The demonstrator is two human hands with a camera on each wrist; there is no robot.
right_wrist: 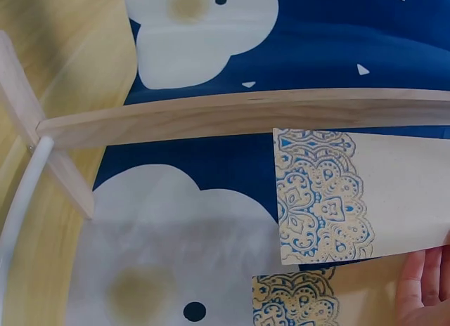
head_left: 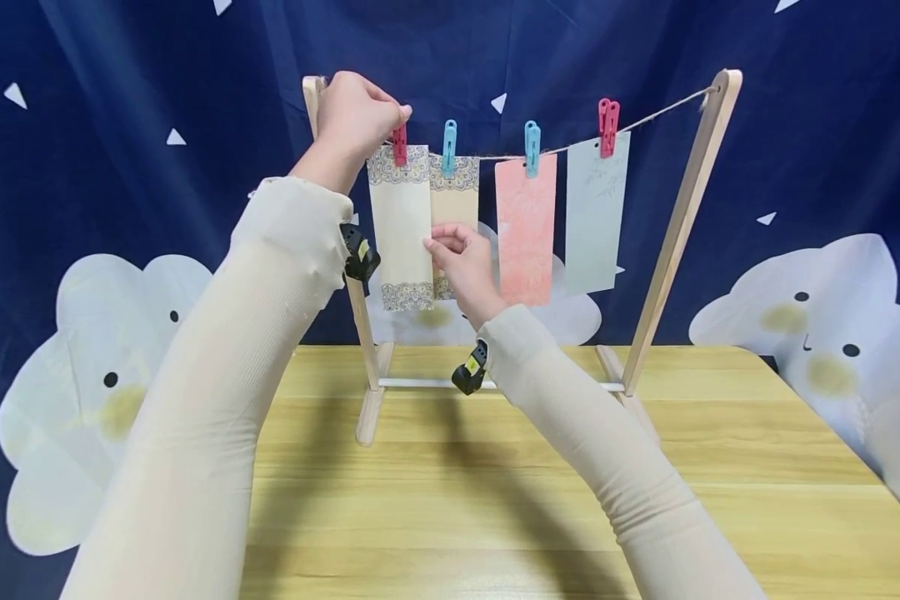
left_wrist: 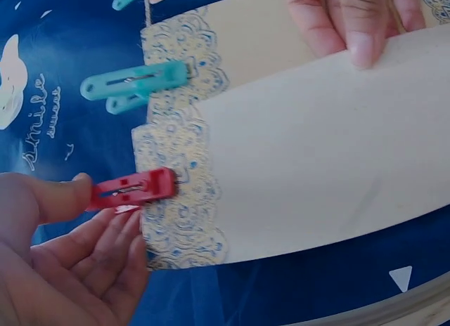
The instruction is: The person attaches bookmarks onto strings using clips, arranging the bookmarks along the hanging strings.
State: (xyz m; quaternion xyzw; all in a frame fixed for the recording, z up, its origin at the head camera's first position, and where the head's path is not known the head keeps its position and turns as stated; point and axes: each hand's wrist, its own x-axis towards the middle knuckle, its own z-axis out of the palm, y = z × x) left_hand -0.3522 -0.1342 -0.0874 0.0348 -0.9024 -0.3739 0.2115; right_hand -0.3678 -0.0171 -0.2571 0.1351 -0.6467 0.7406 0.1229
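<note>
My left hand [head_left: 356,117] pinches the handle end of a red clothespin [left_wrist: 133,189] between thumb and fingers. That pin's jaws sit over the top edge of a cream paper card [head_left: 401,225] with blue-patterned ends, at the left of the string. Lower down, my right hand [head_left: 461,262] pinches the same card's right edge between thumb and fingers. Partly behind the cream card hangs a tan patterned card [head_left: 461,196], held by a blue clothespin [head_left: 449,148]. In the right wrist view only the fingers [right_wrist: 429,284] show, at the card's edge.
A pink card [head_left: 525,233] hangs under another blue clothespin [head_left: 532,150], and a pale green card [head_left: 597,212] under a red clothespin [head_left: 608,129]. The string [head_left: 667,110] spans a wooden frame [head_left: 682,225] on a wooden table [head_left: 435,500]. Behind is a blue cloud-print curtain [head_left: 817,150].
</note>
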